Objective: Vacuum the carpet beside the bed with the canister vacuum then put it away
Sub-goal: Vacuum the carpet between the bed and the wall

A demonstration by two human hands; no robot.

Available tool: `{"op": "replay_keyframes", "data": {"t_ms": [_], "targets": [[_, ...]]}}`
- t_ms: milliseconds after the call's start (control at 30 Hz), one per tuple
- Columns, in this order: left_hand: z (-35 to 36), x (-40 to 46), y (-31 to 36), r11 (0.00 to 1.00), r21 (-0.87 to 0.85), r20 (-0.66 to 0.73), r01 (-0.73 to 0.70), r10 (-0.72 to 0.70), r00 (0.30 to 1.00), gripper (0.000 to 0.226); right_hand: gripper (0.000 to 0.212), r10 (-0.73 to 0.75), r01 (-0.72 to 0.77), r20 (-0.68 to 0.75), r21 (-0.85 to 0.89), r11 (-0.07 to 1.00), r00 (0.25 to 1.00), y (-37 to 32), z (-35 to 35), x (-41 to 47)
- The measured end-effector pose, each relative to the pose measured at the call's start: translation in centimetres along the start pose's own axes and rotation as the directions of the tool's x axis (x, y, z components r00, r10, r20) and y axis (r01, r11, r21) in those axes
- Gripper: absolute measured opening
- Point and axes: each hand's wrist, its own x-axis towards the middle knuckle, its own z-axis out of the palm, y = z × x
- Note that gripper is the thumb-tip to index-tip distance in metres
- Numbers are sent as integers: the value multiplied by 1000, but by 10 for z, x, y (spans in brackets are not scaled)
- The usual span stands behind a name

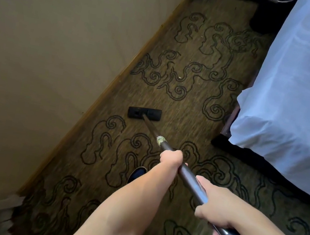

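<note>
A long dark vacuum wand (190, 181) slants from the lower right up to a flat black floor head (144, 113), which lies on the brown swirl-patterned carpet (194, 72) close to the wall. My left hand (172, 158) grips the wand farther forward, just behind a pale band on the tube. My right hand (215, 207) grips it lower down, nearer my body. The canister itself is out of view.
A beige wall (58, 50) with a wooden skirting runs along the left. The bed (302, 90) with white sheets fills the right, its dark base at floor level. My dark shoes (137, 173) stand on the carpet. Small pale crumbs lie on the carpet farther ahead.
</note>
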Motion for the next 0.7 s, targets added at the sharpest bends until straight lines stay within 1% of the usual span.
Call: {"op": "replay_keyframes", "data": {"t_ms": [33,67,100,133,167,200,233,267,300,333,367,400,433,467,500,533,600,667,700], "targets": [[-10,3,7,1000,17,-6,-17,18,1000,55,100,-7,7,11,-10,1000,1000,-12,-1,5],[-15,6,5,999,49,-40,-21,23,999,55,98,0,0,-1,-3,1000,1000,-20,2,1],[-33,27,26,996,83,-46,-38,42,998,56,97,-8,9,-7,28,1000,1000,-44,1,24],[-40,36,29,992,110,-52,-54,60,997,57,97,-14,13,22,36,999,1000,-56,2,27],[-48,40,19,992,122,-73,-25,35,997,56,99,1,-3,35,53,999,999,-61,10,26],[-63,67,52,988,151,-72,-44,56,996,55,100,-2,0,30,69,998,1000,-88,-2,55],[-67,72,65,981,186,-76,-44,59,995,55,101,-1,-3,46,94,996,999,-98,-7,59],[-67,72,71,977,202,-93,-61,81,992,54,101,9,-12,30,114,993,999,-103,-12,58],[-79,95,115,974,204,-86,-98,118,989,54,100,-22,19,19,139,990,1000,-132,-33,88],[-84,95,135,965,236,-89,-112,136,987,54,100,-42,39,17,154,987,999,-141,-41,91],[-84,90,150,958,249,-89,-145,171,981,54,100,-43,47,-25,148,988,999,-146,-51,90],[-100,115,171,955,273,-97,-120,151,984,54,100,-40,41,-8,129,991,999,-171,-59,112],[-104,112,182,951,288,-112,-110,148,983,53,99,-58,60,-17,132,989,998,-178,-63,113],[-105,110,185,951,286,-124,-114,155,980,54,98,-61,63,-18,142,988,998,-180,-68,109],[-114,123,196,950,301,-97,-84,119,988,55,98,-35,30,24,166,986,999,-193,-74,124],[-115,124,202,954,289,-100,-77,110,989,56,97,-27,21,38,164,986,999,-198,-79,124],[-117,127,213,964,252,-113,-80,112,987,58,96,-9,4,23,208,978,1000,-206,-91,125],[-124,128,216,986,152,-128,-62,81,988,58,93,-22,22,-4,141,990,1000,-215,-93,123],[-119,125,213,989,145,-89,-21,34,995,57,91,1,0,-4,116,993,1000,-215,-93,115]]}}
